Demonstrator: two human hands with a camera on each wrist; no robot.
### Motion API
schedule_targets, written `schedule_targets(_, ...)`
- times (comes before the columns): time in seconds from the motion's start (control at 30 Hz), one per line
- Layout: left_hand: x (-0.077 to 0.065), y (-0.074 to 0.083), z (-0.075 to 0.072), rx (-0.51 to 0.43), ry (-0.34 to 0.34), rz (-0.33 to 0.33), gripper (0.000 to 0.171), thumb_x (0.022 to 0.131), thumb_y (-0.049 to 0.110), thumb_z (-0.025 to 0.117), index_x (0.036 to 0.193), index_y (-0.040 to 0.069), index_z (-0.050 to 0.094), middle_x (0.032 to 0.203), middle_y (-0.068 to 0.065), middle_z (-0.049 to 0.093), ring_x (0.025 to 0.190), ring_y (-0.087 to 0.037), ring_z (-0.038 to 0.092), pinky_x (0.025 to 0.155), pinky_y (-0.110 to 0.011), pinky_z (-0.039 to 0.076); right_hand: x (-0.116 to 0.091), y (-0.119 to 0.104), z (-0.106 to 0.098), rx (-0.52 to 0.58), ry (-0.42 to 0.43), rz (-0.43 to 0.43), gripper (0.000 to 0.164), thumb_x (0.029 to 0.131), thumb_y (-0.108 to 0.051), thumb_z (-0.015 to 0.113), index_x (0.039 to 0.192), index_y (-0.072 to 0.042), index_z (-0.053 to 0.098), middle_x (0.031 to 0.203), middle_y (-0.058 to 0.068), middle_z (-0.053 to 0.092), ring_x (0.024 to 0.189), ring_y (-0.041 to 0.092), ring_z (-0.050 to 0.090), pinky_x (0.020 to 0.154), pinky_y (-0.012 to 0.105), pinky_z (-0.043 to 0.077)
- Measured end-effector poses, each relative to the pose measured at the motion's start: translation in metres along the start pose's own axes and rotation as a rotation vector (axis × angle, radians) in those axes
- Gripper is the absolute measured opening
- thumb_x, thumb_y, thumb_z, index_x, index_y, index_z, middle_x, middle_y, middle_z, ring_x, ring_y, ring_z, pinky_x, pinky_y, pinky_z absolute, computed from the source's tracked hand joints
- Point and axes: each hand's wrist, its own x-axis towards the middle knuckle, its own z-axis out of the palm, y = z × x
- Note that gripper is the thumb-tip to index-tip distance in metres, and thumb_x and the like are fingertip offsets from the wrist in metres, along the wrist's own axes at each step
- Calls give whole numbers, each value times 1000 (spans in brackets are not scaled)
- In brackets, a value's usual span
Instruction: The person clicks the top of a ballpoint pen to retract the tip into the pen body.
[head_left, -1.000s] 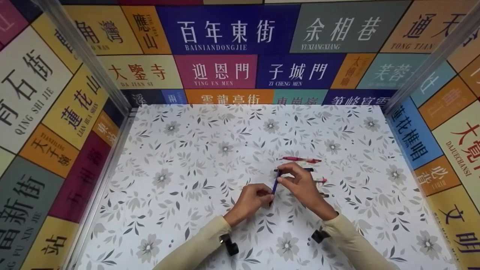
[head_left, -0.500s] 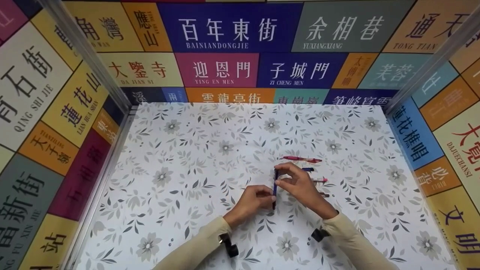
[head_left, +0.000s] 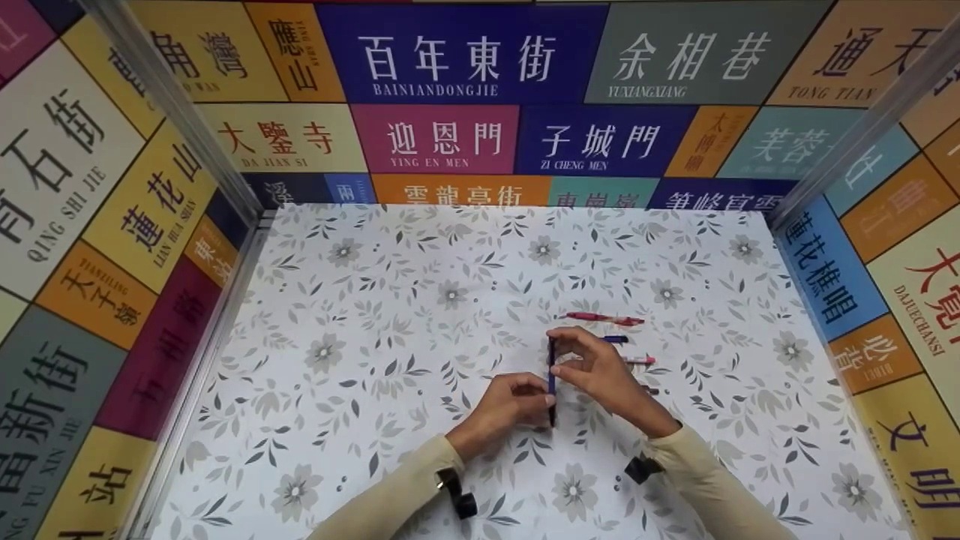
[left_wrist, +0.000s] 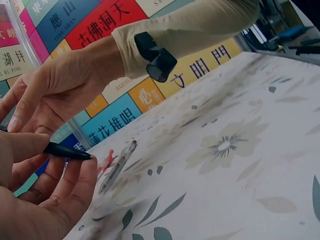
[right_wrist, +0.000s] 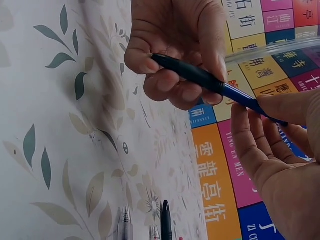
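A blue pen (head_left: 552,381) with a dark grip is held between both hands, above the patterned tabletop. My left hand (head_left: 504,411) pinches it near the writing-tip end; in the right wrist view the dark grip section of the pen (right_wrist: 187,71) lies across those fingers, with the tip showing. The other end is between the thumb and fingers of my right hand (head_left: 604,376). Seen from the head, the pen runs almost straight up and down the picture. The left wrist view shows only its dark tip portion clearly, the rest being covered by fingers.
Just beyond and beside the right hand lie a red pen (head_left: 604,319), a dark blue pen (head_left: 616,339), a pink-ended clear pen (head_left: 642,359) and a brownish pen end (head_left: 651,390), partly hidden. Panels with printed characters (head_left: 433,141) wall the table on three sides.
The held pen has swung from a slant to nearly vertical in the head view. Its tip end and the left hand have shifted slightly right and towards the body; both hands keep their hold.
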Motion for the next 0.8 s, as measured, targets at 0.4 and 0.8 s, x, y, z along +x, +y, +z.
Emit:
schedule_targets(0.4,-5,4,2,-111,-8,-48,11,95,2,79,105,5,76,93,-5,76,76,-19,75,77,-43,66,-1,-2,0,23,-5,22,51,98,8,76,146,9,59,139,11,64,120,30,67,92,30,63)
schedule_targets(0.8,-8,17,3,-170,16,-86,14,97,-2,75,106,7,77,93,-2,77,80,-15,72,74,-37,65,1,-3,1,125,-38,-33,63,95,14,76,151,16,48,138,16,58,119,25,68,93,30,62)
